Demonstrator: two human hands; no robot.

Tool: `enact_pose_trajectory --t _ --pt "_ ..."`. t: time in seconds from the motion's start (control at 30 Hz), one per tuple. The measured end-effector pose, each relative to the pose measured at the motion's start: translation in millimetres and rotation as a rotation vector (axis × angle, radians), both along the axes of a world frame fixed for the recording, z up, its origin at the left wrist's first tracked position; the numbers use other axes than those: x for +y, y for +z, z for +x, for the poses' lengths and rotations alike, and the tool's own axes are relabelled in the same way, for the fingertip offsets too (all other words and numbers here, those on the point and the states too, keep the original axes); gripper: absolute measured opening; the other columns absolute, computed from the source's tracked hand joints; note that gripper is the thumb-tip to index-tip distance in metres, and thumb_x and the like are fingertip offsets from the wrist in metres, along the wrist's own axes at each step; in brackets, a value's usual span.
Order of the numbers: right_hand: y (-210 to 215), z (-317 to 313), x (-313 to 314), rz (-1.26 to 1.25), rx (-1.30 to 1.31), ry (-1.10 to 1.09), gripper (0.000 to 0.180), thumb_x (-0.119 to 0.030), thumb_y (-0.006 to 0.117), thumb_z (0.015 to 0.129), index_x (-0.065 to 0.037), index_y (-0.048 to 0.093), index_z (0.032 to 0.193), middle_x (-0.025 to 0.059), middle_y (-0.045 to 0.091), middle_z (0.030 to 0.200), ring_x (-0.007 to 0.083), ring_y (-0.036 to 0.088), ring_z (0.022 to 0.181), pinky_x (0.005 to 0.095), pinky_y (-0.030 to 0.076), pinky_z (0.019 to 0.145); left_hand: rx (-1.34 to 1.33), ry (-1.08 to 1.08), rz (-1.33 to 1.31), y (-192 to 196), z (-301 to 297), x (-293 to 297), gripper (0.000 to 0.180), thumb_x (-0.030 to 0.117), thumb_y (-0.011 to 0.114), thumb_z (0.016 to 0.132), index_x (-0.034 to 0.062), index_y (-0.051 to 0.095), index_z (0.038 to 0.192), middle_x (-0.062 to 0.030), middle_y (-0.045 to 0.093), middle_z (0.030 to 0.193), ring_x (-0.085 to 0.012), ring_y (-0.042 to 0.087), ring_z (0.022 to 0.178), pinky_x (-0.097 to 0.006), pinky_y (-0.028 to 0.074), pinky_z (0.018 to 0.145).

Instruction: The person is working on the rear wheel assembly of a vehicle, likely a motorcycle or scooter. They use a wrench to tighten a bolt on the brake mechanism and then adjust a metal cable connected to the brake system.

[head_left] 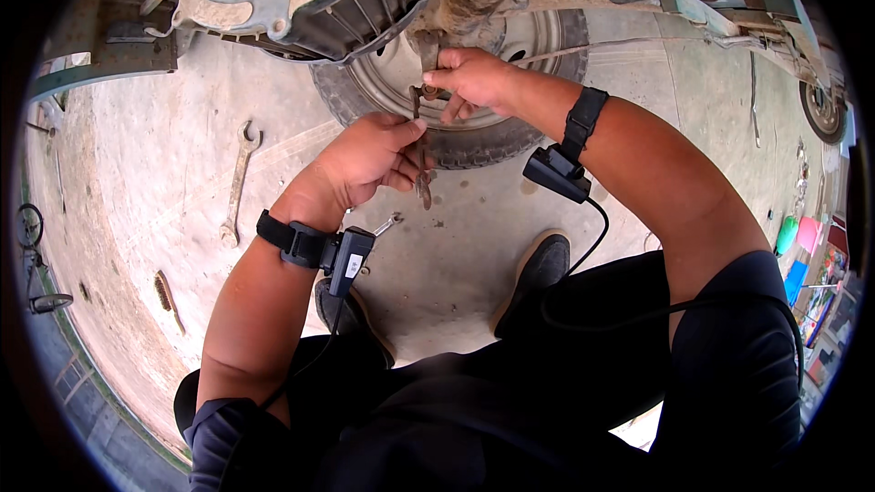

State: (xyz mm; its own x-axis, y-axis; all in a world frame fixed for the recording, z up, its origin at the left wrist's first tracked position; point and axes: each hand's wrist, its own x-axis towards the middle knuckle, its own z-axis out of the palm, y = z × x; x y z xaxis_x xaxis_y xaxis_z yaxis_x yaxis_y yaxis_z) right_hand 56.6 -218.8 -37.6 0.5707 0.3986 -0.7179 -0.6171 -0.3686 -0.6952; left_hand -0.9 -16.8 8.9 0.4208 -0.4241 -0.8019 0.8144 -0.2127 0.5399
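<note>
My left hand (369,155) is closed around a narrow, rusty metal lever (424,184), which hangs down past the fingers. The thumb presses along its side. Its upper end meets a small bolted joint (428,91) below a flat, dirty metal bracket (428,50) on the vehicle's underside. At that joint, my right hand (476,82) has its thumb and forefinger closed near the bracket, with the lower fingers curled beneath. What the right fingertips grip is too small and partly hidden to name. A vehicle wheel (492,141) lies behind both hands.
A ribbed engine casing (365,14) overhangs at the top. On the concrete floor lie a large open-ended wrench (239,184), a smaller wrench (389,222) beside my left wrist, and a brush (168,302). Black cables (597,232) trail from the wrist-strapped devices.
</note>
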Motion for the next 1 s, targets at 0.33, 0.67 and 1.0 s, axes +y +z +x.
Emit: enact_pose_trajectory --t 0.33,0.67,1.0 --pt "-1.1 -0.5 0.1 -0.007 -0.021 0.003 0.026 -0.028 0.055 0.099 -0.003 0.052 0.103 0.008 0.061 0.105 0.0196 0.069 0.068 0.0283 0.044 0.05 0.114 0.146 -0.103 -6.9 11.7 6.1 0.028 0.026 0.056 0.098 -0.0013 0.061 0.098 -0.0105 0.065 0.076 -0.0156 0.058 0.052 -0.026 0.043 0.044" --pt "-0.7 -2.3 -3.5 -0.03 -0.011 -0.005 0.027 -0.028 0.053 0.099 -0.002 0.052 0.107 0.0084 0.061 0.107 0.019 0.068 0.069 0.0282 0.044 0.05 -0.15 -0.189 0.157 -15.1 -2.8 -11.6 0.029 0.028 0.051 0.1 0.0011 0.06 0.099 -0.0077 0.068 0.081 -0.0158 0.066 0.065 -0.029 0.051 0.056" --pt "-0.9 -0.1 -0.3 -0.007 0.007 0.002 0.026 -0.024 0.051 0.1 0.0 0.052 0.11 0.0097 0.061 0.111 0.0227 0.07 0.073 0.0289 0.045 0.05 -0.459 -0.36 0.364 -36.6 -18.6 -2.8 0.029 0.025 0.049 0.1 -0.0021 0.054 0.094 -0.0104 0.068 0.079 -0.0179 0.068 0.067 -0.03 0.053 0.057"
